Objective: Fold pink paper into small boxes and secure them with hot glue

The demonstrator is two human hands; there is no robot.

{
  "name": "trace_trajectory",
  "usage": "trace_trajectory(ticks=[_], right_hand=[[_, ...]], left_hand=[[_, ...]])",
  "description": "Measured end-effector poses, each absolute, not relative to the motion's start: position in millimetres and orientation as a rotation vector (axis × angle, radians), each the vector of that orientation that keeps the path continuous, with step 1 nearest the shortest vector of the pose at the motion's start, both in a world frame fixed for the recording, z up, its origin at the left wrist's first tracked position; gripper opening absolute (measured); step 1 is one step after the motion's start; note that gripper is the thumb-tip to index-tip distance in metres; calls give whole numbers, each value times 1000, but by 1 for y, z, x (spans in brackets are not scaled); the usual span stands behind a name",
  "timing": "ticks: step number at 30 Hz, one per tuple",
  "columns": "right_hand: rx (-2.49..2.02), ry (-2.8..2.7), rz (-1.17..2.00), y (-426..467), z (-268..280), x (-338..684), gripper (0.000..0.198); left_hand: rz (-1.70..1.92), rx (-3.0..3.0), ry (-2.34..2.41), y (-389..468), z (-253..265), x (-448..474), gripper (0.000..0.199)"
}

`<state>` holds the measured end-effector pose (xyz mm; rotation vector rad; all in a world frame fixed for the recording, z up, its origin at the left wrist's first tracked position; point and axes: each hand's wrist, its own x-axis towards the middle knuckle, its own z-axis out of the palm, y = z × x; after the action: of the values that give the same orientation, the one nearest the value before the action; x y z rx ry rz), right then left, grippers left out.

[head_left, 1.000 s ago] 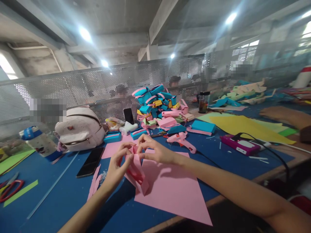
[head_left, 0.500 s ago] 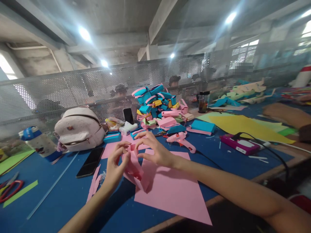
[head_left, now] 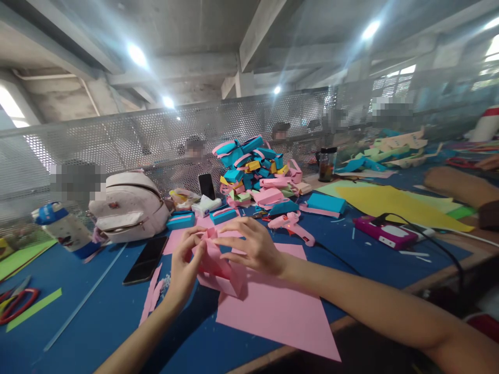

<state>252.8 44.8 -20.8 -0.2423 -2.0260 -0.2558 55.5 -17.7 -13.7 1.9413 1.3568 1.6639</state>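
- Both hands meet above a blue table (head_left: 97, 317), working on a folded pink paper piece (head_left: 218, 267) held just over a large flat pink sheet (head_left: 280, 311).
- The left hand (head_left: 186, 267) pinches the piece's left edge between thumb and curled fingers.
- The right hand (head_left: 253, 246) is half open, with spread fingers resting on the top and right side of the piece and pressing it rather than clasping it.
- The piece looks partly shaped: it has creased walls and a box-like fold, but loose flaps show, so the shaping appears unfinished.
- Behind the hands rises a heap of finished paper boxes (head_left: 257, 171) in blue, pink and yellow, which suggests many are already made.
- A pink glue gun (head_left: 290, 226) lies just beyond the right hand, with its cord trailing right.
- A dark phone (head_left: 145, 259) lies flat to the left, near a white backpack (head_left: 127, 205) and a water bottle (head_left: 62, 228).
- Red-handled scissors (head_left: 15, 304) sit at the far left edge, partly cut off.
- A yellow sheet (head_left: 393, 202) lies to the right, where another person's arm (head_left: 456, 184) rests on the table.
- The fingers hide the piece's inner folds, and whether glue is applied cannot be made out.
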Motion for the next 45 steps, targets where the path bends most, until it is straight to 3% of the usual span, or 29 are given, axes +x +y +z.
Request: trace_trajectory(ticks=[14, 32, 38, 45], right_hand=[[-200, -2036, -255, 48, -25, 251, 34], [-275, -1960, 307, 47, -32, 245, 26], [-258, -1899, 609, 47, -35, 241, 26], [-250, -1838, 684, 49, -38, 240, 27]], left_hand=[[1682, 1899, 1296, -18, -17, 55, 31], [1728, 1905, 1272, -16, -23, 52, 34], [1744, 1878, 1259, -14, -21, 52, 17], [1601, 1990, 1314, -7, -20, 45, 23]])
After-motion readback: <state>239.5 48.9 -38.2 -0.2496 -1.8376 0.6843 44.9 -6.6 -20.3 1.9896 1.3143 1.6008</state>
